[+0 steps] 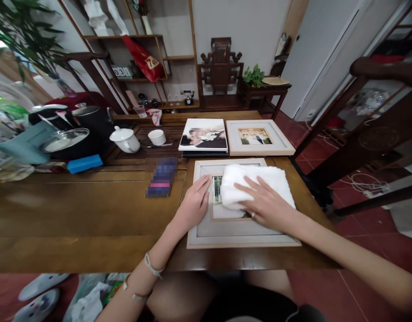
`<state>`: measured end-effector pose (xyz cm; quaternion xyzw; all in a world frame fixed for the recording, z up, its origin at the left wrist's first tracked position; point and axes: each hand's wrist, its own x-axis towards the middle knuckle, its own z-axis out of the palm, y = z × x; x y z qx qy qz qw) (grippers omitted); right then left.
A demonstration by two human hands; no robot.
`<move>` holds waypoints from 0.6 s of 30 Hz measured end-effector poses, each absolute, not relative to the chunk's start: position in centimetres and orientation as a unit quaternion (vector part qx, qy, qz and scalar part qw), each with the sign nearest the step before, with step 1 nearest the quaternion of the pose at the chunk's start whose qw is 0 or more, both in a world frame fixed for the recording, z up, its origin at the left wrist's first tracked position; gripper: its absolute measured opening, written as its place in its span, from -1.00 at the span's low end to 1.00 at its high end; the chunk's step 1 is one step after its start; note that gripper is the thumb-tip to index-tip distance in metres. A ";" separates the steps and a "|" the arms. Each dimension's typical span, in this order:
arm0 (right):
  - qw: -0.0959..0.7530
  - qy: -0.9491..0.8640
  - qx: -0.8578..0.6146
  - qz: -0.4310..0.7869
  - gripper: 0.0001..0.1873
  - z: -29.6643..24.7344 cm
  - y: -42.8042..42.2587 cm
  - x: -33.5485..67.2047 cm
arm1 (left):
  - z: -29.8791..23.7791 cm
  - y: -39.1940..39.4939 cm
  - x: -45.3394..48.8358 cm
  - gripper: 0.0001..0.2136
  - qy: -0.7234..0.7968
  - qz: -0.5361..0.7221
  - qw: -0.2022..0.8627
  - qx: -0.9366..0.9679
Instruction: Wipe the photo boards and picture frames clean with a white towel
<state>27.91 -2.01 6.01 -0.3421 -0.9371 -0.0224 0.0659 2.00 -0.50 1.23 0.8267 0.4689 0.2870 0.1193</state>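
Observation:
A white picture frame (242, 239) lies flat near the table's front edge, a photo (217, 190) in its middle. On its left border rests my left hand (193, 202), fingers stretched together along the frame. My right hand (268, 205) lies flat with spread fingers on a folded white cloth (256, 183), pressing it on the frame. The cloth covers much of the photo and the upper right of the frame.
Behind are a photo album (204, 134) and a second picture frame (283, 138). A blurred dark blue object (162, 176) lies left of the frame. Further left stand a white cup (157, 137), a lidded cup (124, 139), a blue block (85, 163) and a glass-lidded pot (67, 141).

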 end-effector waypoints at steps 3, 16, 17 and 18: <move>0.063 -0.929 -0.361 -0.056 -0.58 6.1 0.8 27.7 | 1.1 -0.5 2.0 -0.59 0.470 0.295 0.118 0.823; 0.056 -0.963 -0.262 0.042 -0.77 7.7 -10.8 27.0 | 1.0 -0.4 2.2 -0.59 0.471 0.302 0.116 0.821; 0.067 -0.963 -0.258 0.047 -0.81 7.6 -11.1 26.9 | 1.0 -0.4 2.2 -0.59 0.471 0.300 0.116 0.821; 0.077 -0.962 -0.257 0.049 -0.83 7.3 -11.1 26.8 | 1.1 -0.5 2.2 -0.59 0.470 0.300 0.115 0.822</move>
